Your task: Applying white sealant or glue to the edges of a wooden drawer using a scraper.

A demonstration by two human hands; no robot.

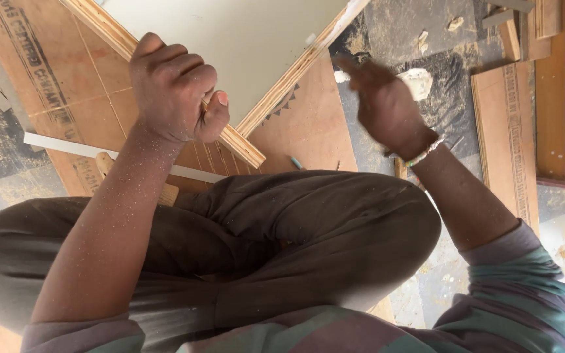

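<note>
A plywood board [230,46] with a pale laminate face and a bare wooden edge lies in front of my knees. My left hand [172,88] is a fist closed over that wooden edge, near the board's corner [250,153]. My right hand [384,104] is raised to the right of the board and is blurred by motion, its fingers pointing up and left. A white crumpled lump [418,82] shows just behind it; whether the hand holds it is unclear. A beaded bracelet [425,153] sits on the right wrist.
Brown plywood sheets [67,85] lie under the board, with more [505,131] at the right. A thin white strip [60,145] and a wooden handle [165,193] lie by my left knee. A small blue object [295,162] rests near the corner. Dusty dark floor [446,111] holds wood scraps.
</note>
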